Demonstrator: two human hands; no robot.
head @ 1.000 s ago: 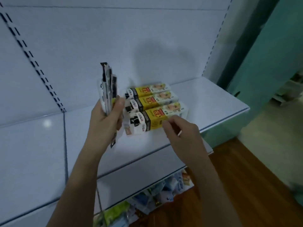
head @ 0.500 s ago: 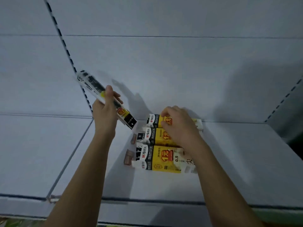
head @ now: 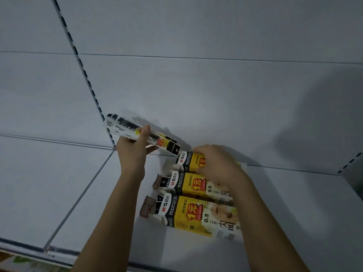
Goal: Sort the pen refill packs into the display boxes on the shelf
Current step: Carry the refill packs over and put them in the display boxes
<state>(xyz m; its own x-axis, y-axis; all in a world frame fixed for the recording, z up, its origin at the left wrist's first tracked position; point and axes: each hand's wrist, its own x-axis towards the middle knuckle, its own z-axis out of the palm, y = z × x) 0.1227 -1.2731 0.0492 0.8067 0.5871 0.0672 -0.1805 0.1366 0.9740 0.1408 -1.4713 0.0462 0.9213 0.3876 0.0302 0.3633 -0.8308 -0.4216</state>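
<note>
Three yellow, black and white display boxes lie side by side on the white shelf (head: 294, 203): a near box (head: 198, 214), a middle box (head: 188, 183) and a far box (head: 188, 160) by the back panel. My right hand (head: 218, 163) rests on top of the far box, its fingers curled over it. My left hand (head: 135, 152) holds a bundle of pen refill packs (head: 125, 128), tilted, with the lower end pointing at the far box's open left end.
The white back panel (head: 196, 95) has a slotted upright (head: 86, 75) running down its left. A seam (head: 78, 201) divides the shelf into sections. Coloured goods (head: 21, 262) show below the shelf's front edge at bottom left.
My view has closed in on the shelf. My left hand tilted the packs from upright to slanted toward the far box. My right hand moved from the near box to the far one.
</note>
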